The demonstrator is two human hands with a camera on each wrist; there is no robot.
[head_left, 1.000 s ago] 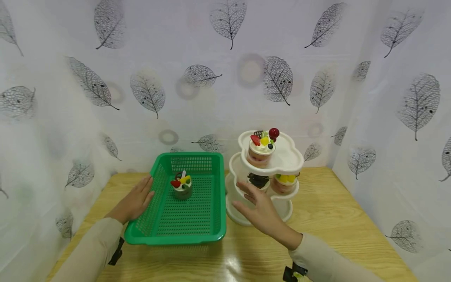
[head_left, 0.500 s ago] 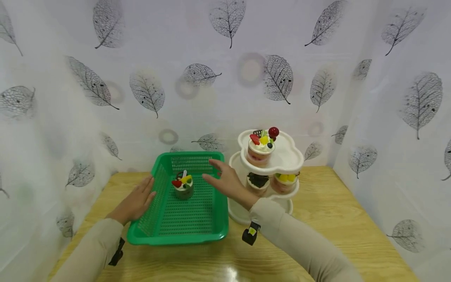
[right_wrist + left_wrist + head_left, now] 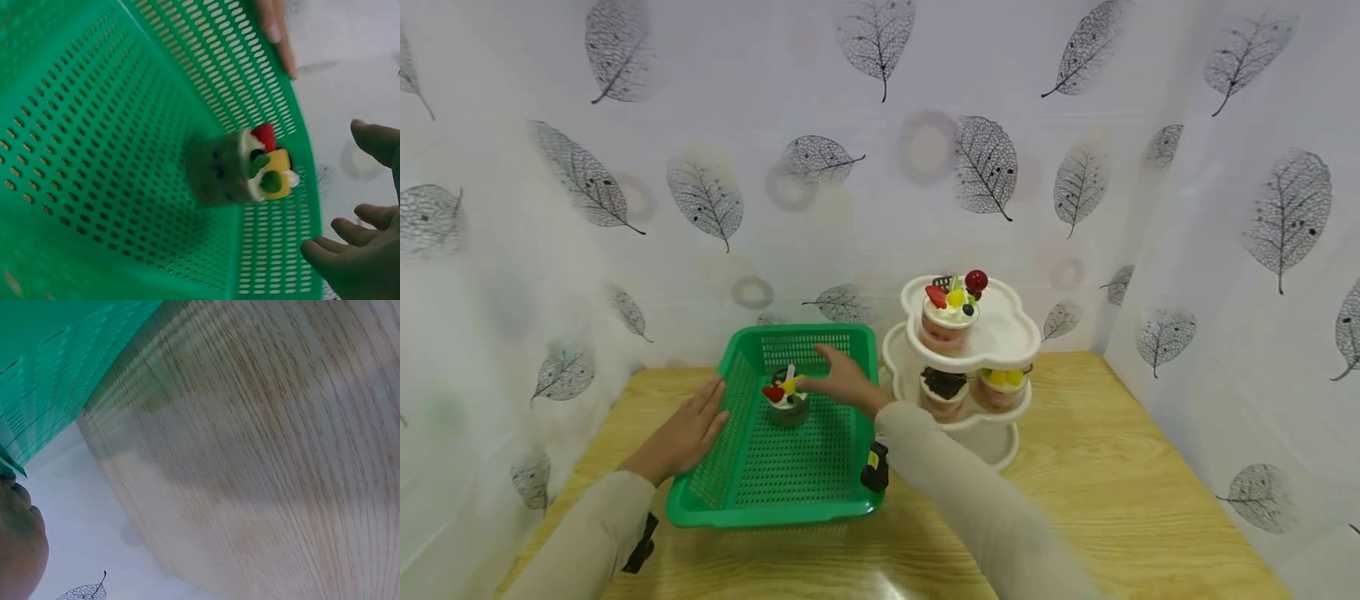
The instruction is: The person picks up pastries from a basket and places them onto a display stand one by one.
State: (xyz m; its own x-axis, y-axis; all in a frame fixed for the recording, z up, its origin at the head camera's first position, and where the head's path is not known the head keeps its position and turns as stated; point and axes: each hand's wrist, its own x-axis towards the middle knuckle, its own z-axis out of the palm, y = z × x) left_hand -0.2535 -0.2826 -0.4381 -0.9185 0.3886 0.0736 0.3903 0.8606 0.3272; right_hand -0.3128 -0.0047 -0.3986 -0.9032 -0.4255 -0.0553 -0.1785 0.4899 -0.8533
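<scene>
A green plastic basket stands on the table, with one dessert cup upright in its back left part. Strawberry, yellow fruit and green leaves top this cup, clearest in the right wrist view. My left hand rests with extended fingers along the basket's left rim; in the left wrist view part of that hand shows beside the green wall. Over the basket, my right hand reaches in from the right, close to the cup's toppings. Its fingers and thumb are spread apart and hold nothing; the right wrist view shows a gap to the cup.
Right of the basket stands a white tiered stand. On its top tier is a fruit-topped dessert cup; a dark-topped cup and a yellow-topped cup sit one tier lower. A leaf-print curtain closes off the back.
My right hand has moved left from in front of the tiered stand to over the basket, near the dessert cup. The left hand has stayed at the basket's left rim.
</scene>
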